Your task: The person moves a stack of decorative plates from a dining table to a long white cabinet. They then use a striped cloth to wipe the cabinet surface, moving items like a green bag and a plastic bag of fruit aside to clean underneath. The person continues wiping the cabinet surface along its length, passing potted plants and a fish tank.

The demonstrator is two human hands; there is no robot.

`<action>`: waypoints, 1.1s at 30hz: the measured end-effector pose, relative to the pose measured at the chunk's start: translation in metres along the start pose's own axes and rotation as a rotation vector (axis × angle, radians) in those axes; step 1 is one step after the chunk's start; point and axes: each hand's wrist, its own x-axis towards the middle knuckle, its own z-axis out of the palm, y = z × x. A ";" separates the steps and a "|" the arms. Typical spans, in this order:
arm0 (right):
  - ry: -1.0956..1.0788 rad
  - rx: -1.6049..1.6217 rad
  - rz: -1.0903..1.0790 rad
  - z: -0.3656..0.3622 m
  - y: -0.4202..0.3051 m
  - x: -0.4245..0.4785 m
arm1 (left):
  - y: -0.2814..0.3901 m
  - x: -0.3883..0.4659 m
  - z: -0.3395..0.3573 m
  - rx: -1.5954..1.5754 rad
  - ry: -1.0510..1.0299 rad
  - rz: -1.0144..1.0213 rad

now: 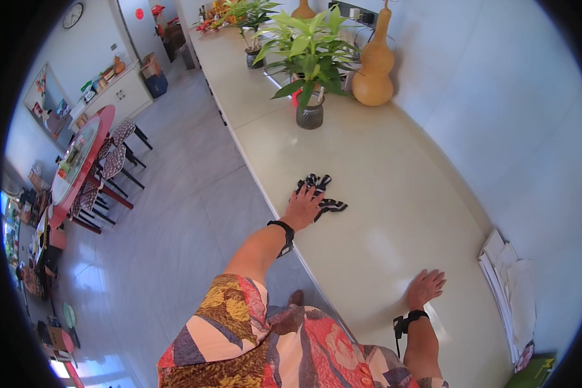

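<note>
My left hand (pixel 302 207) presses a crumpled black-and-white patterned cloth (pixel 333 205) onto the pale countertop (pixel 368 189), close to its left edge. The fingers lie over the cloth, and its loose ends stick out ahead and to the right. Lower in the view, my right hand (pixel 426 289) rests on the same countertop with its fingers spread and nothing in them. A black strap with a small device sits on each wrist.
Potted green plants stand farther along the counter, the nearer in a dark jar (pixel 310 114). A large gourd (pixel 374 63) leans by the wall. White papers (pixel 507 286) rest against the wall at right. Patterned stools (pixel 114 162) surround a red-rimmed table (pixel 107 116) across the floor.
</note>
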 end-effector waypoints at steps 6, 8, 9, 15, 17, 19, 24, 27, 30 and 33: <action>-0.038 -0.002 0.025 0.001 -0.004 0.004 | 0.024 -0.066 0.008 -0.011 0.095 0.168; -0.062 0.017 0.031 -0.003 -0.005 0.004 | 0.031 -0.081 0.017 -0.016 0.118 0.219; -0.062 0.012 0.032 -0.002 -0.003 0.004 | 0.033 -0.089 0.017 -0.031 0.129 0.246; -0.068 -0.039 -0.001 0.008 0.002 0.007 | 0.023 -0.093 0.015 -0.098 0.240 0.337; -0.059 -0.047 -0.034 0.014 0.002 0.011 | 0.017 -0.089 0.017 -0.098 0.243 0.357; -0.074 -0.036 -0.091 0.020 0.006 0.009 | 0.011 -0.085 0.015 -0.094 0.231 0.336; -0.059 -0.034 -0.262 0.040 -0.017 -0.009 | -0.019 -0.052 0.008 -0.063 0.107 0.240; -0.099 0.024 -0.382 0.040 -0.072 -0.027 | -0.048 -0.040 -0.003 -0.071 0.038 0.166; -0.121 0.059 -0.375 0.041 -0.125 -0.037 | -0.070 -0.026 -0.001 -0.048 0.065 0.139; -0.142 0.064 -0.192 0.028 -0.181 -0.047 | -0.091 -0.007 -0.011 -0.086 0.057 0.121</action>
